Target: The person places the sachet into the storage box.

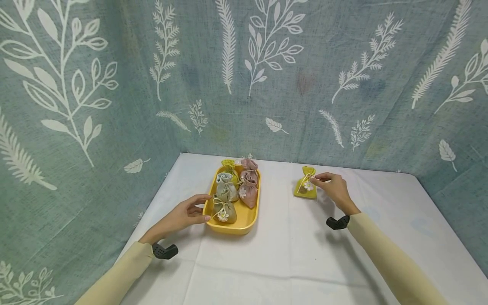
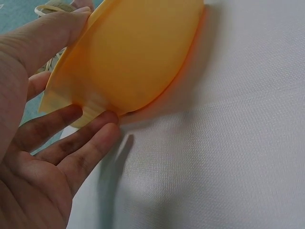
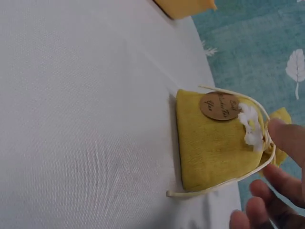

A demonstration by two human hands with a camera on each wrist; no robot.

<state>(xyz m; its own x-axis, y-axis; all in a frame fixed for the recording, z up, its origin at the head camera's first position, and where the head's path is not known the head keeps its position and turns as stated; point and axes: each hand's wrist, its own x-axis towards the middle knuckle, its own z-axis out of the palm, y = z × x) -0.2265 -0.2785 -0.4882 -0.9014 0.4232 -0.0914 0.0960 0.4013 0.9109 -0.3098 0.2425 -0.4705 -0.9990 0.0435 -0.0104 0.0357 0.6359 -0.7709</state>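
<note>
My right hand (image 1: 335, 190) pinches the neck of a yellow-green drawstring pouch (image 3: 209, 143) between thumb and index finger. The pouch stands upright at the table's right, with a white flower, a pale cord and a round brown tag on its front. At the left side of a yellow tray (image 1: 244, 218), my left hand (image 1: 188, 212) holds the rim with its thumb, other fingers against the outer wall. Inside the tray are several pouches, including an olive one (image 1: 228, 209) at the front, a pale grey one (image 1: 228, 188) and a pink one (image 1: 249, 195).
A white cloth (image 1: 274, 258) covers the table, with a crease running across its front. Behind and to the sides hangs a green-blue curtain (image 1: 213, 118) printed with white leaves. Part of the tray (image 3: 183, 7) shows at the top of the right wrist view.
</note>
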